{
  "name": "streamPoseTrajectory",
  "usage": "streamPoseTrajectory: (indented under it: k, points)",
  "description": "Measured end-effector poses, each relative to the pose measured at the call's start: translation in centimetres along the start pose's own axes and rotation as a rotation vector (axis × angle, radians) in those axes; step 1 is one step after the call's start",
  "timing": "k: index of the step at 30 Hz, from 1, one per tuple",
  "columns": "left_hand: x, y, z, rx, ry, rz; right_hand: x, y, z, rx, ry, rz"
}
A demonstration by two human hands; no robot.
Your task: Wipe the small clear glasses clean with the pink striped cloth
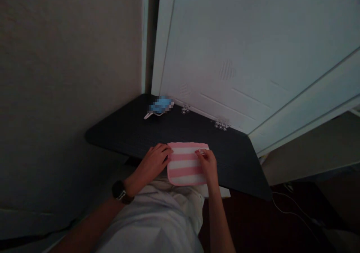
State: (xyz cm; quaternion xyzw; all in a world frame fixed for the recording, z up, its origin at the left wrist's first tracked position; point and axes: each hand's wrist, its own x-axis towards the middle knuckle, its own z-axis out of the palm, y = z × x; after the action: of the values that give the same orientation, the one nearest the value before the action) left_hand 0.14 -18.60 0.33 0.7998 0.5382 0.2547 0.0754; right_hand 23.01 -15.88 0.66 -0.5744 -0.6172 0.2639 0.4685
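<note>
A pink-and-white striped cloth piece [184,165] with pink edging and rounded lower corners lies at the front edge of the dark table. My left hand [156,159] has its fingers closed on its upper left edge. Over the right part of the cloth, my right hand [208,165] pinches a small clear round piece [201,151] that looks like a suction cup. That piece is close to the cloth's top edge; whether it touches the fabric I cannot tell.
Similar clear pieces stand in a small group [185,109] and a larger cluster [222,124] along the back of the dark table [126,129]. A blurred blue item [161,105] lies at the back left. A white panel [225,39] rises behind. A white cable [289,211] runs at right.
</note>
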Motion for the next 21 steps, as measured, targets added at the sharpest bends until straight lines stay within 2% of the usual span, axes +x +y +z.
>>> streamPoseTrajectory:
  k: [4, 8, 15, 21]
  points:
    - [0.2, -0.3, -0.2, -0.016, 0.006, -0.011, 0.2, -1.8, 1.2, 0.037, -0.043, -0.061]
    - [0.2, -0.6, -0.1, -0.014, 0.0, -0.036, 1.0, -3.1, 3.5, 0.072, -0.112, -0.089]
    - [0.0, -0.5, 0.0, -0.029, 0.02, -0.057, 3.8, -2.8, 7.9, 0.065, -0.185, -0.101]
    - [-0.1, -0.4, 0.1, -0.009, 0.049, -0.078, 4.1, -2.5, 9.4, 0.027, -0.212, -0.102]
